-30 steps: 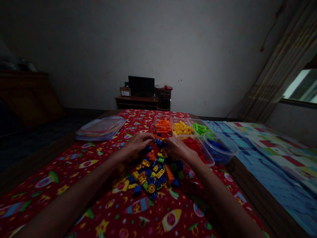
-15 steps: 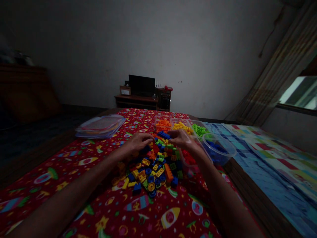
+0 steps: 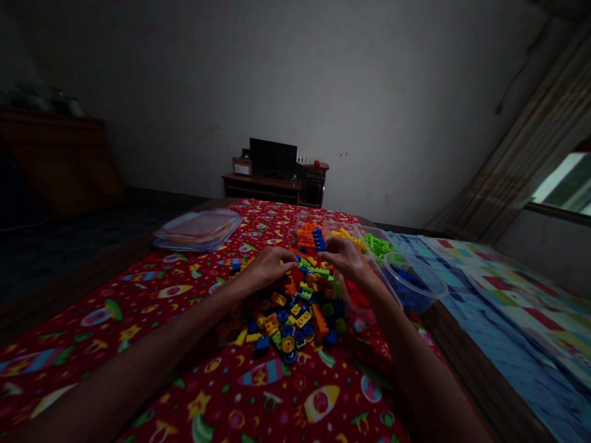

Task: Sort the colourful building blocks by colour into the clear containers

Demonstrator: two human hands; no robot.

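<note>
A heap of mixed toy bricks (image 3: 295,314) in blue, yellow, orange, green and red lies on the red patterned cloth (image 3: 152,295). My left hand (image 3: 268,266) rests curled on the heap's far left side, fingers among the bricks. Lifted just above the heap's far edge, my right hand (image 3: 346,255) pinches a blue brick (image 3: 317,239) between its fingers. Behind and to the right stand clear tubs sorted by colour: orange bricks (image 3: 305,235), yellow bricks (image 3: 347,235), green bricks (image 3: 377,243), red bricks (image 3: 357,298) and a round tub of blue bricks (image 3: 410,284).
A stack of clear lids (image 3: 198,229) lies at the cloth's far left. A blue patchwork mat (image 3: 498,307) covers the surface to the right. A low cabinet with a dark screen (image 3: 273,166) stands against the far wall. A curtain (image 3: 530,147) hangs by a window.
My right hand has risen from the heap with a blue brick in its fingers and moved toward the far tubs. My left hand stayed on the heap. The view shifted slightly.
</note>
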